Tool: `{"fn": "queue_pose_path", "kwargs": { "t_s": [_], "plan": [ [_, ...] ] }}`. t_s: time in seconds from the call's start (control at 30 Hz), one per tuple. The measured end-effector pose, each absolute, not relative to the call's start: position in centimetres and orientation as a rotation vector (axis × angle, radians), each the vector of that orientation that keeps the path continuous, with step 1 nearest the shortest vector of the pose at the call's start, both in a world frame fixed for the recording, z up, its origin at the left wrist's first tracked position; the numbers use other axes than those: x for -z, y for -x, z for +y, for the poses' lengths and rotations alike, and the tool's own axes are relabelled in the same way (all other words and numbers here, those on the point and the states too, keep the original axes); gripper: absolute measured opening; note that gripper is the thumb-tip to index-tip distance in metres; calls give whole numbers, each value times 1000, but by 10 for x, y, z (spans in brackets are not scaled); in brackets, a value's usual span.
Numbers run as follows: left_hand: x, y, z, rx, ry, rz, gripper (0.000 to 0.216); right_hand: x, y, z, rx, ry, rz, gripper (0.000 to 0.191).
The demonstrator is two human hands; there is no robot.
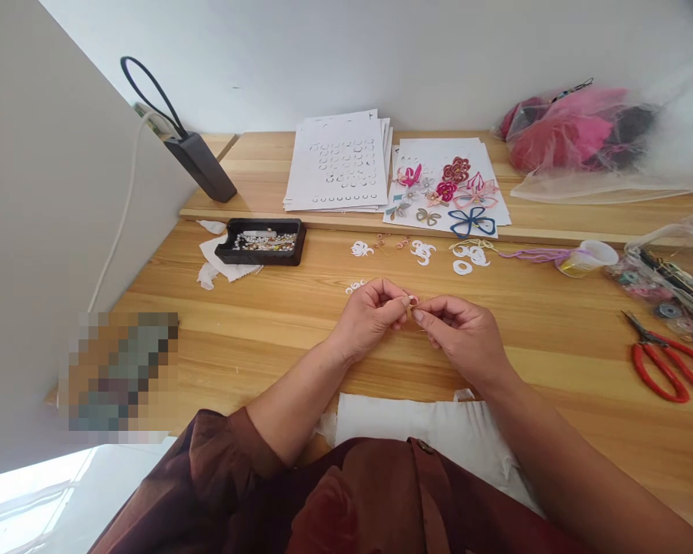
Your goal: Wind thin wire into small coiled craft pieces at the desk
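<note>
Now the left hand [369, 319] and right hand [459, 338] meet over the table [560, 369], fingertips together, pinching a tiny coppery loop [411, 303] between them (too small to read clearly), near some white paper curls [423, 251].

Wooden table [236, 331], black bead tray [282, 256], crumpled white tissue [222, 258], white paper cutouts [422, 251], red-handled scissors [659, 372]

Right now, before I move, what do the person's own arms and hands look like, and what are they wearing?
The bare left hand and bare right hand have no gloves. A loose, glossy dark reddish-brown sleeve ends at the left arm's gathered cuff, leaving the forearm bare.
</note>
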State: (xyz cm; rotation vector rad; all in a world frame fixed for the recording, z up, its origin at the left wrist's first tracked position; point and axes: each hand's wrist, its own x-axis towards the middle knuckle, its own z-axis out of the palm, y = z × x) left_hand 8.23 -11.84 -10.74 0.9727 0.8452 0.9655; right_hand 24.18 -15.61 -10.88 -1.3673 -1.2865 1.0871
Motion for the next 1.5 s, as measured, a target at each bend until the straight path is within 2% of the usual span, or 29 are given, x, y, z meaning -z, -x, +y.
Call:
{"fn": "queue_pose_path", "kwargs": {
  "t_s": [0.27,0.37,0.53,0.73,1.07,1.3,1.4,1.5],
  "plan": [
    [112,-80,-117,-991,-1090,937,23,102,-242,-167,-452,1399,-1720,4],
    [111,-80,-117,-950,-1163,915,21,97,-244,-166,-349,1336,-1748,5],
    [108,-80,-121,-818,-1217,851,25,94,-249,-163,-431,1351,-1634,3],
    [102,-78,-122,-730,-1163,795,25,100,-254,-152,-884,1341,-1326,5],
    [106,-80,-120,-871,-988,782,32,108,-248,-151,-1362,1309,-939,21],
    [107,-83,-118,-969,-951,878,32,108,-245,-155,-1292,1386,-1145,20],
    [108,-83,-118,-991,-991,935,30,106,-243,-158,-1104,1424,-1354,16],
    [108,-83,-118,-996,-1067,966,27,104,-241,-164,-768,1428,-1571,8]
  ]
}}
